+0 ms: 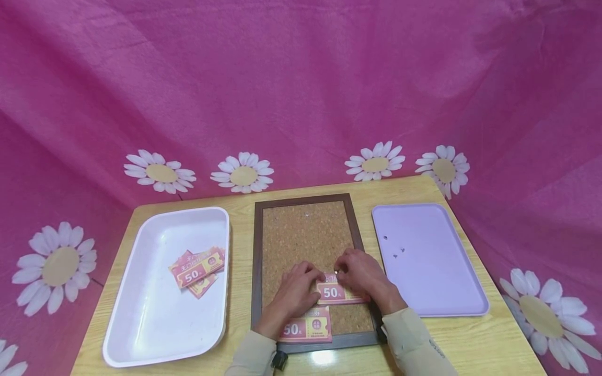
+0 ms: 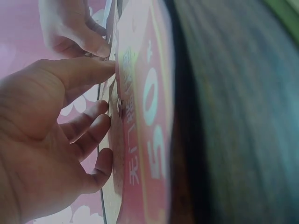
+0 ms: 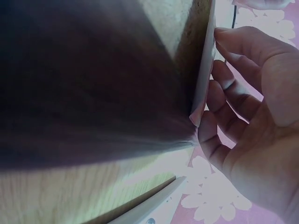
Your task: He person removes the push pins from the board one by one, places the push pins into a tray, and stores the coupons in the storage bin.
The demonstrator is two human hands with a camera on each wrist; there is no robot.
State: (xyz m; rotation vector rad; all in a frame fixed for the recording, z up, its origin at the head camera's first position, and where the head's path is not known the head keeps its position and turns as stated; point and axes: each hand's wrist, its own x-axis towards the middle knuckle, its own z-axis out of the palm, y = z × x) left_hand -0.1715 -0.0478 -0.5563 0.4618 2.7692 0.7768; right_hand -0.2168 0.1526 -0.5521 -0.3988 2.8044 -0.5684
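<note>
Near the lower middle of a framed corkboard point(image 1: 305, 224) lies a pink-and-yellow coupon point(image 1: 331, 293) marked 50. My left hand point(image 1: 297, 290) rests its fingertips at the coupon's left side, fingers loosely bent. At its upper edge my right hand point(image 1: 361, 271) pinches a small shiny thumbtack point(image 1: 336, 272) between thumb and forefinger; in the right wrist view the tack is hidden by the fingers. Below, partly under my left wrist, a second coupon point(image 1: 291, 330) lies on the board; the left wrist view shows a tack point(image 2: 120, 107) near its upper edge.
A deep white bin point(image 1: 141, 313) at the left holds several more coupons point(image 1: 197, 269) in a loose pile. At the right, a flat lilac tray point(image 1: 437, 261) carries 3 small tacks point(image 1: 396, 251). The wooden table point(image 1: 244, 224) meets a pink flowered cloth point(image 1: 301, 104) behind.
</note>
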